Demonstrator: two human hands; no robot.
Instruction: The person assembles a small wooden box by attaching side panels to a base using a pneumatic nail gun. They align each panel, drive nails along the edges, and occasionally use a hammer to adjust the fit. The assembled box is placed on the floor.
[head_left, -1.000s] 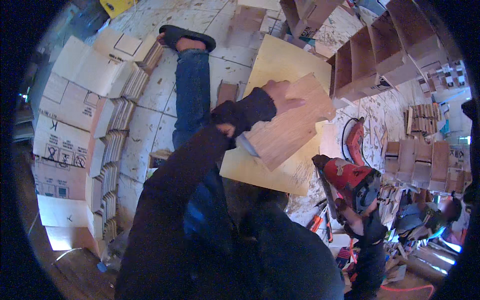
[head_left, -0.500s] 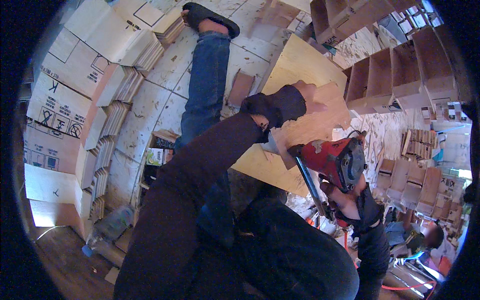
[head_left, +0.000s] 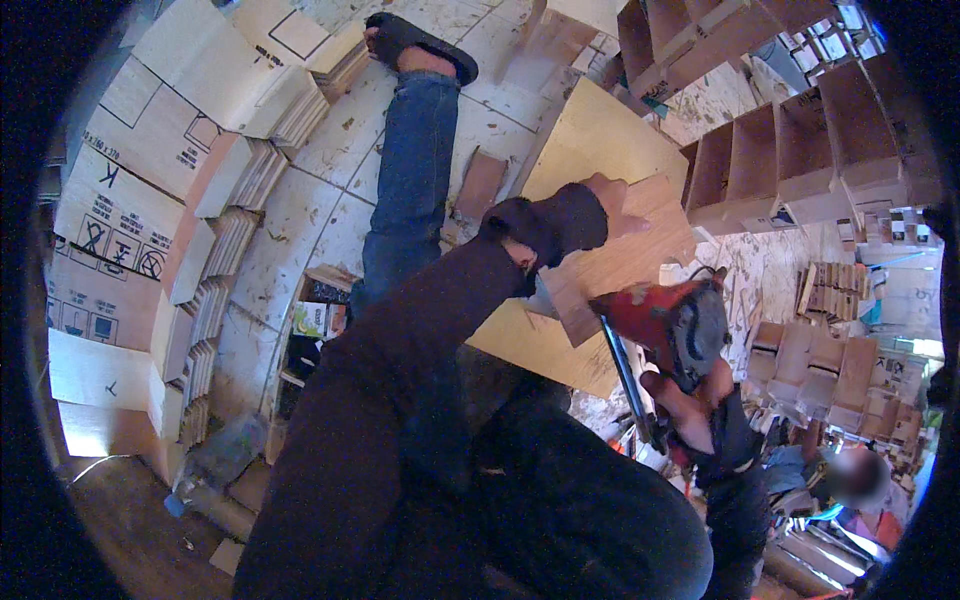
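Observation:
My right hand (head_left: 698, 412) is wrapped round the grip of a red pneumatic nail gun (head_left: 645, 312) with a long, slim magazine. Its nose is at the near edge of a small brown wooden board (head_left: 640, 255); whether it touches is hard to tell. My left hand (head_left: 612, 208), in a dark fingerless covering, lies on that board with its fingers spread. Beneath is a larger pale yellow wood panel (head_left: 600, 135), sloping beside my legs. Another piece of wood stands edgewise under the small board, partly hidden by my left wrist.
Stacks of flat wooden pieces (head_left: 235, 165) line the left side. Open wooden boxes (head_left: 785, 150) stand at the far right. A clear plastic bottle (head_left: 220, 455) lies at lower left. Another person (head_left: 800, 470) is at the lower right. A small wood offcut (head_left: 482, 182) rests on the tiled floor.
The nail gun has shifted slightly, with its body blurred by motion now. My left hand stays on the board, its fingers a little more spread. The view has moved slightly.

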